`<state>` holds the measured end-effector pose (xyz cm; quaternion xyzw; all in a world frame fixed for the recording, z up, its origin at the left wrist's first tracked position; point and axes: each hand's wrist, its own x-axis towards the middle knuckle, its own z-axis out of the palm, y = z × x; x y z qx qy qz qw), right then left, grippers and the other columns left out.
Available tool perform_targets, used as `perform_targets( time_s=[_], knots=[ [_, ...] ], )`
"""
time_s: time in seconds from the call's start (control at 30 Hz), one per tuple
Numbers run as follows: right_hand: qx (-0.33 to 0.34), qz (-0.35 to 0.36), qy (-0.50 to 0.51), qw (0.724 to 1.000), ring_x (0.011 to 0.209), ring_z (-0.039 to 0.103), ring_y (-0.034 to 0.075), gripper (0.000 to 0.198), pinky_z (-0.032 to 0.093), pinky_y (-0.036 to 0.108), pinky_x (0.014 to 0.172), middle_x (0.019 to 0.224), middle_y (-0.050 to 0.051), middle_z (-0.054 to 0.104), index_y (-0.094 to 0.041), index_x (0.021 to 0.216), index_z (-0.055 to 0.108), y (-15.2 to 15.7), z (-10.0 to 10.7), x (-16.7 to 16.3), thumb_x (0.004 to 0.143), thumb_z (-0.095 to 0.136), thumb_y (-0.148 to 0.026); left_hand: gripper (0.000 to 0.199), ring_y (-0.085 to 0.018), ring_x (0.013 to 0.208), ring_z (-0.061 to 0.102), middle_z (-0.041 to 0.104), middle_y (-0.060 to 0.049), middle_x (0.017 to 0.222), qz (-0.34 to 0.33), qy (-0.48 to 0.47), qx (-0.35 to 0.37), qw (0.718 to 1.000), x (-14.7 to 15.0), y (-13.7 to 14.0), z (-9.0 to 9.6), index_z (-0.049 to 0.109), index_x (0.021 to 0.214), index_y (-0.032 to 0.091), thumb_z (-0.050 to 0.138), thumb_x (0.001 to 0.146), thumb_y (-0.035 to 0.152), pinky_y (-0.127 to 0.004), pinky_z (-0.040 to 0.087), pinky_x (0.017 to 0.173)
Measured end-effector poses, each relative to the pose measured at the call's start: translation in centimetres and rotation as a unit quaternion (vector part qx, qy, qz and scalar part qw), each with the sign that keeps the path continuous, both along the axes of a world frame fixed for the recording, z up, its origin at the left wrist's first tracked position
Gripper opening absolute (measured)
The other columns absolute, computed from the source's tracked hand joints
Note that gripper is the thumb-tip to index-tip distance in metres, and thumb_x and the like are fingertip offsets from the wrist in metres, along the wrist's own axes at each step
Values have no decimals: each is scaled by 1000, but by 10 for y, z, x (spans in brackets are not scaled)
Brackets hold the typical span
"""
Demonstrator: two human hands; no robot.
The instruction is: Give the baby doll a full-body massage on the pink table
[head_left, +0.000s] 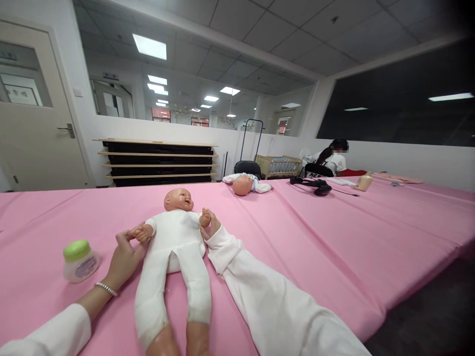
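Note:
A baby doll (174, 232) with a white cloth body lies face up on the pink-covered table, its head away from me and its feet toward me. My left hand (126, 254), a beaded bracelet at the wrist, is closed on the doll's hand at the left side. On the other side, my right hand (212, 228) grips the doll's other hand, its fingers partly hidden behind the doll's arm and my white sleeve. Left of my left hand stands a cream jar (81, 261) with a green lid.
A second doll (243, 185) lies at the table's far edge. Farther right are a black strapped device (311, 186) with a cable and a beige bottle (364, 181). A person (330, 158) sits beyond the table. Stacked boards (159, 160) stand by the wall.

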<state>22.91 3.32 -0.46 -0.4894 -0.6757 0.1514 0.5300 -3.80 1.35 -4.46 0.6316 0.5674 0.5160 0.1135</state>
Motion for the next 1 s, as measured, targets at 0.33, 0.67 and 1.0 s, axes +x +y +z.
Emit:
perform_targets(
  time_s=[0.33, 0.67, 1.0],
  knots=[
    [28, -93, 59, 993, 126, 37, 16, 45, 33, 32, 103, 134, 5, 42, -24, 131, 36, 100, -22, 9, 87, 38, -34, 32, -31, 96, 50, 58, -12, 97, 51, 123, 20, 991, 30, 94, 18, 49, 94, 19, 32, 82, 43, -49, 41, 82],
    [-17, -143, 152, 978, 131, 28, 25, 54, 18, 49, 109, 139, 12, 32, -16, 131, 33, 62, -2, -12, 81, 40, -34, 41, -30, 110, 52, 54, -9, 123, -35, 59, -140, 988, 24, 109, 9, 49, 119, 24, 34, 84, 39, -44, 43, 86],
    [24, 57, 96, 993, 112, 47, 22, 21, 38, 42, 97, 114, 6, 53, -27, 101, 52, -24, 23, -34, 82, 41, -27, 45, -27, 116, 46, 50, -10, 126, -35, 42, -94, 994, 32, 100, 3, 41, 128, 19, 32, 85, 30, -44, 40, 93]
  ],
)
